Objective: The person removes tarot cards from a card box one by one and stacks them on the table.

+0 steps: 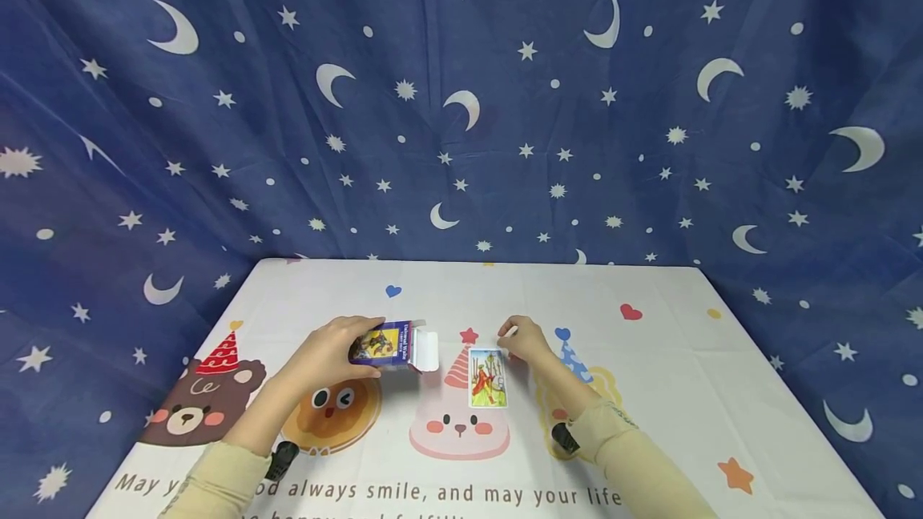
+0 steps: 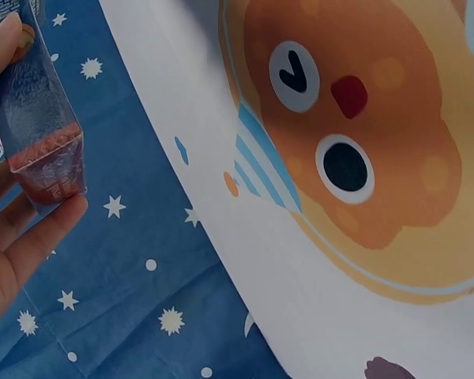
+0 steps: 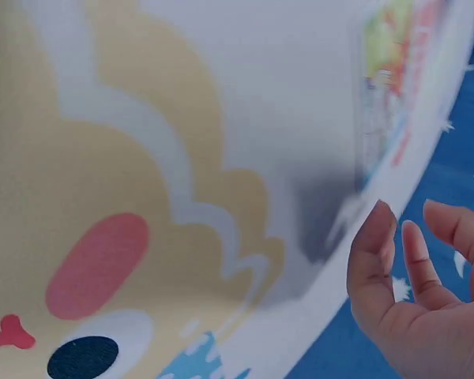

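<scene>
A blue tarot card box (image 1: 382,344), its white end flap (image 1: 427,351) hanging unfolded toward the right, is held above the table by my left hand (image 1: 333,352). In the left wrist view, the thumb and fingers of the left hand (image 2: 8,245) grip the box (image 2: 43,110) along its sides. One tarot card (image 1: 488,378) lies face up on the tablecloth, showing a figure in red. Just beyond its upper right corner hovers my right hand (image 1: 528,341). The right wrist view shows the right hand (image 3: 423,300) with parted, loosely bent fingers and nothing between them; the card (image 3: 385,87) looks blurred there.
A white tablecloth (image 1: 649,391) printed with cartoon animals, hearts and lettering covers the table. Behind and beside it hangs a dark blue curtain (image 1: 461,102) with moons and stars. A black wrist strap (image 1: 281,460) shows at the left sleeve, another strap (image 1: 565,438) at the right.
</scene>
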